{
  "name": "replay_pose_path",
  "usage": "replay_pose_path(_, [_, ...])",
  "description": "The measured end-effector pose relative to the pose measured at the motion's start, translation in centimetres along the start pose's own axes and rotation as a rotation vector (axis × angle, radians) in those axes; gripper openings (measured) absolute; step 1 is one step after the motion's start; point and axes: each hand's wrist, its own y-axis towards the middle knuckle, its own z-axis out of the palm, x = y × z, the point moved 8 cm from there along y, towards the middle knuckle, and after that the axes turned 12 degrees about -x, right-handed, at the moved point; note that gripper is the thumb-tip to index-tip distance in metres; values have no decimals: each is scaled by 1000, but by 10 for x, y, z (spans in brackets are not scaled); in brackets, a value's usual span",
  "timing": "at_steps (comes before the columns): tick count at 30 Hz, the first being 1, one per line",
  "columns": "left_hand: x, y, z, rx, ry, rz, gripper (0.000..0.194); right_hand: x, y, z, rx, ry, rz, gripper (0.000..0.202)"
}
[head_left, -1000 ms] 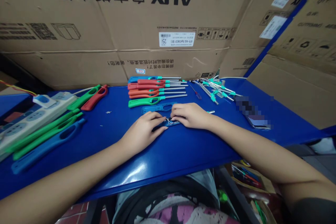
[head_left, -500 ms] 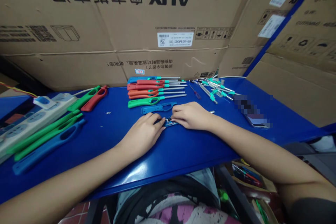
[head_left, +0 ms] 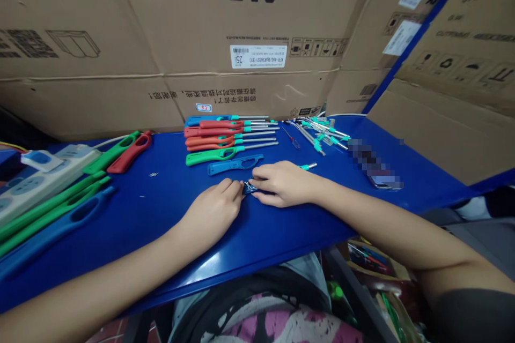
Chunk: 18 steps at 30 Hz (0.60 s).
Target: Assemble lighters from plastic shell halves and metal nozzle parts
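Observation:
Both hands meet at a blue lighter handle [head_left: 248, 188] with thin wires in it, low over the blue table. My left hand [head_left: 215, 208] has its fingertips closed on the left part of it. My right hand [head_left: 284, 184] pinches it from the right and covers much of it; a metal tube with a teal collar [head_left: 309, 166] sticks out beyond that hand. Just behind lies a blue handle shell [head_left: 235, 164]. Further back rest a green lighter [head_left: 215, 156] and several red, orange and blue ones, tubes pointing right.
Wired metal tubes with teal collars [head_left: 317, 136] lie in a pile at the back right, near a small screwdriver [head_left: 292, 138] and a phone [head_left: 382, 177]. A power strip [head_left: 52, 177] and handle shells [head_left: 86, 211] are at the left. Cardboard [head_left: 161, 53] stands behind.
The view has shifted slightly. My left fingers are drawn together more, and the teal collar now shows beyond my right hand, where only the tube's tip showed before.

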Motion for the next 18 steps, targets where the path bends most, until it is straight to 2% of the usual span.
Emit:
replay_pose_path(4, [11,0,-5,-51,-76,-94,25,-9,-2,-5,-17,108,72,31])
replay_pose_path(9, [30,-5,-9,-79,-189,-208,29,-45,-11,-26,-122,229,248,28])
replay_pose_path(13, [38,-9,-9,-119,-209,-248,40,-63,-21,-24,7,355,305,19])
replay_pose_path(18, [37,-10,0,-123,-344,-240,39,-66,-25,-14,120,463,325,12])
